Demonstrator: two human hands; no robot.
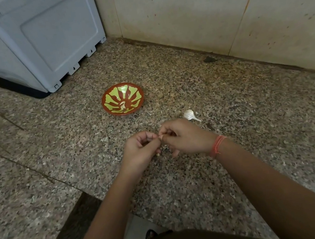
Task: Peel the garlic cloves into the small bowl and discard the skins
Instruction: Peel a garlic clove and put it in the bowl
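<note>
- We see two bare hands meeting over a speckled granite counter, low in the middle of the view.
- The left hand has its fingers curled inward, and its fingertips pinch a small pale garlic clove.
- The right hand is curled too, its thumb and fingertips gripping the same clove from the other side, so that the hands touch at the fingertips.
- Most of the clove is hidden by the fingers; we cannot tell how much skin is left on it.
- An orange thread band circles the right wrist.
- Just below the hands, a few pale bits lie on the counter; we cannot tell whether they are skins or cloves.
- Just beyond the right hand lies a white garlic bulb on its side.
- Farther away, to the left of the bulb, stands the small bowl, red-brown with a light green pattern, well apart from the hands.
- Inside the bowl lie a few pale peeled cloves, near its front.
- At the far left stands a large white plastic appliance.
- A beige tiled wall runs along the back of the counter.
</note>
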